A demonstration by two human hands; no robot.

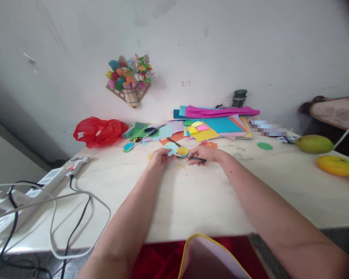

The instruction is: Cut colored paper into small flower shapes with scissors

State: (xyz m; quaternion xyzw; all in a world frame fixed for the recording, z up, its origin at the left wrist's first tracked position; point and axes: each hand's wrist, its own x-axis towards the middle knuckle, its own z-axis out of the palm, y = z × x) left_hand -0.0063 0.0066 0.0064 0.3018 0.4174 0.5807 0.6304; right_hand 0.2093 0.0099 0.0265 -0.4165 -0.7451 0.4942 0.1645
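My right hand (205, 154) is closed around the black handle of a thin tool (197, 159) with a slim metal shaft, which points left. The shaft's tip reaches the fingers of my left hand (159, 158). Those fingers are pinched together, and what lies between them is too small to make out. Just behind the left fingertips is a light blue paper piece (171, 146). A round yellow paper piece (182, 151) shows between the two hands, behind the shaft. An orange paper flower (209, 144) lies behind my right hand.
Scissors (154, 130), coloured paper sheets (225, 126) and a red plastic bag (99, 131) line the back of the table. A green paper oval (264, 146) and mangoes (314, 144) are at right. At left lies a power strip (46, 180) with loose cables.
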